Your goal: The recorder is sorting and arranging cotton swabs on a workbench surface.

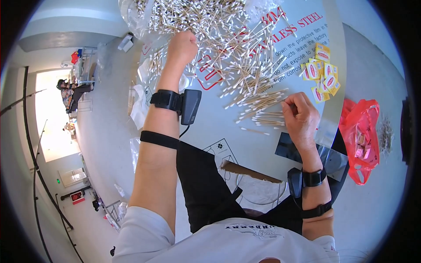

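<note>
A large heap of wooden-stick cotton swabs (188, 15) covers the far part of the table, and a looser spread of swabs (256, 72) runs from it toward me. At the heap's near left edge is my left hand (183, 46), its fingers curled closed; what they hold, if anything, is hidden. My right hand (301, 116) is at the right ends of a roughly lined-up bunch of swabs (265, 101), thumb and forefinger pinched on swab ends there. One single swab (255, 131) lies apart, nearer to me.
Several small yellow packets (322, 74) lie at the table's right. Beyond that edge hangs a red plastic bag (359, 136) with pink things inside. Clear plastic and white tissue (139, 107) are at the left edge. Another person (72, 94) sits far off at left.
</note>
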Motion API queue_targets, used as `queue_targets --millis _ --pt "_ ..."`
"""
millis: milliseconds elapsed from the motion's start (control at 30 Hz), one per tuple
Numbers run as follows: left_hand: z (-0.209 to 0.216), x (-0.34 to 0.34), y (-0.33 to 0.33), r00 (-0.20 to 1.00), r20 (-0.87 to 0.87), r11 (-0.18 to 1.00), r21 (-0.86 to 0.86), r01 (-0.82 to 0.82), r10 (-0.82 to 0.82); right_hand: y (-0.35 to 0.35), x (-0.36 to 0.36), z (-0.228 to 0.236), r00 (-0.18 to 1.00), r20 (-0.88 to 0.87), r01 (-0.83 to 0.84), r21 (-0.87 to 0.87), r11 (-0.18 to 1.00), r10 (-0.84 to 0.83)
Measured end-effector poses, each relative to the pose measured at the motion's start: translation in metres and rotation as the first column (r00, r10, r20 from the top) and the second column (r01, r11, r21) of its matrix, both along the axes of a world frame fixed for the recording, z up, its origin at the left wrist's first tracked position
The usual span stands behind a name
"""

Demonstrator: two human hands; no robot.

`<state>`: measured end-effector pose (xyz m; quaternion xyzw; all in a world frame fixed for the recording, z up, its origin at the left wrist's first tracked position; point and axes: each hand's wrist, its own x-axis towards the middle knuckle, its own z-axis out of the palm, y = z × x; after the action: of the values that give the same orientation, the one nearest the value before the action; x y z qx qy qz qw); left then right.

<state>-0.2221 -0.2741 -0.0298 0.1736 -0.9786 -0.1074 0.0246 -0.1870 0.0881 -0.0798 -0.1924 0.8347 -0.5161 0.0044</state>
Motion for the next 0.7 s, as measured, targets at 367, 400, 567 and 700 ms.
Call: queue_targets --millis 367,400,567,700 --pt "-0.002 0.007 0.024 0.978 -0.208 0.953 0.296 0.059 0.004 0.000 -0.001 -0.001 1.000 0.011 0.001 0.010 1.000 -0.001" --pt "0.001 0.009 0.021 0.978 -0.206 0.953 0.296 0.058 0.005 0.001 -0.001 -0.001 1.000 -0.001 0.000 0.017 1.000 0.000" --pt "0.011 0.034 0.003 0.999 0.011 0.995 0.089 -0.040 0.040 0.000 0.000 -0.001 1.000 0.015 -0.003 0.015 1.000 0.003" --pt "0.003 0.049 0.002 0.995 0.038 0.994 -0.062 -0.091 0.093 0.002 0.001 -0.003 1.000 0.012 0.006 0.001 1.000 -0.006"
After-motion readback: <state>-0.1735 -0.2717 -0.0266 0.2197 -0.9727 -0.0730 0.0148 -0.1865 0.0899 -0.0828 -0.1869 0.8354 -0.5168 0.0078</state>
